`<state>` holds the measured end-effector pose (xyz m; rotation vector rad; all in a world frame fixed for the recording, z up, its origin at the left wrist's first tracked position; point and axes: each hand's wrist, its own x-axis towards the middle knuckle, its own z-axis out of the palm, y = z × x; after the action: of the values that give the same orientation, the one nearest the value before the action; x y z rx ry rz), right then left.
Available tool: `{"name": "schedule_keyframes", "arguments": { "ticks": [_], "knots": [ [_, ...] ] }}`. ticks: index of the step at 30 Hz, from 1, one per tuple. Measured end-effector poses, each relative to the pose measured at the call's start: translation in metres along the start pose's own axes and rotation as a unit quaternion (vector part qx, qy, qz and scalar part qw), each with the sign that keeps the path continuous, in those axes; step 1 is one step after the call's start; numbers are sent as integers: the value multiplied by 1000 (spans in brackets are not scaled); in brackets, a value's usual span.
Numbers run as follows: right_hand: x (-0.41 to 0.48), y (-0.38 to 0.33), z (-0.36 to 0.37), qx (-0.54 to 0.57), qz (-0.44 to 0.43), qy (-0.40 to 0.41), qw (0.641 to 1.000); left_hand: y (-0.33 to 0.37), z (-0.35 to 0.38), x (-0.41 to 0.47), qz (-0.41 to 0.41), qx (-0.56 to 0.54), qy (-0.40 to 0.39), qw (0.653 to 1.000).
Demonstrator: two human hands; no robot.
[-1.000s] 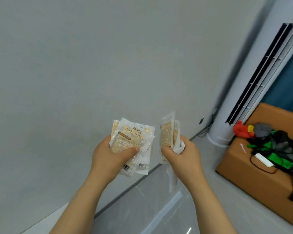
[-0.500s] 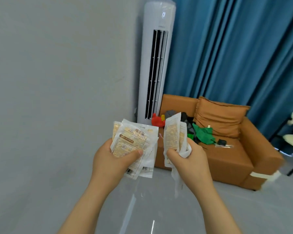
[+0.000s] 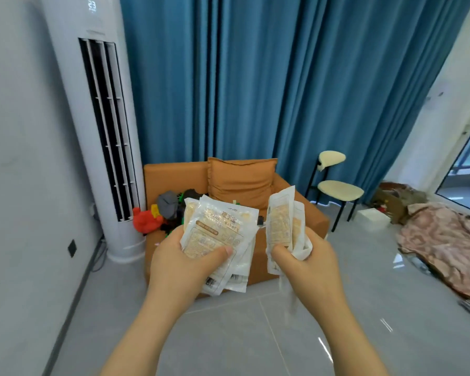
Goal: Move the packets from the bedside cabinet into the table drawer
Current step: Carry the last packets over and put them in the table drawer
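The left hand [image 3: 183, 263] grips a fanned stack of hand warmer packets [image 3: 218, 240], while the right hand [image 3: 307, 263] clutches more packets [image 3: 281, 226] upright.

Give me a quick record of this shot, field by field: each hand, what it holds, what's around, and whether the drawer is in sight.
left hand: grips a stack of packets, thumb on top
right hand: grips upright packets plus crumpled white wrapping
behind the hands: orange sofa with a cushion and a pile of clothes
left side: tall white air conditioner
right side: cream chair, blanket on the floor
cabinet and drawer: not in view
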<state>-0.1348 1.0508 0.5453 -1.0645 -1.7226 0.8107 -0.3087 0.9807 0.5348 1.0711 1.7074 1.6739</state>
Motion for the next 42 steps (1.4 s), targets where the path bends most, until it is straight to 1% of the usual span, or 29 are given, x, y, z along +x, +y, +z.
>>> {"name": "schedule_keyframes", "arguments": {
  "ticks": [5,10,14,19,25,34,38,42],
  "knots": [
    [37,27,-20,-23,47,63,997,-13,56,58,10,-14,-82,996],
    [76,67,-60,-49,86,137,986,-17,132,98,14,-21,-160,987],
    [109,101,-103,-41,95,170,980,-16,203,126,29,-17,-193,981],
    [154,140,-175,-29,92,209,973,0,305,154,43,-24,-236,970],
    [197,189,-263,-80,95,272,954,17,423,178,56,-30,-277,959],
    [250,256,-359,-108,118,337,928,20,582,207,53,-42,-373,925],
    [286,292,-400,-138,125,368,911,21,658,231,55,-55,-422,903],
    [328,320,-441,-165,142,399,891,27,734,261,57,-75,-449,889]
  ]
}}
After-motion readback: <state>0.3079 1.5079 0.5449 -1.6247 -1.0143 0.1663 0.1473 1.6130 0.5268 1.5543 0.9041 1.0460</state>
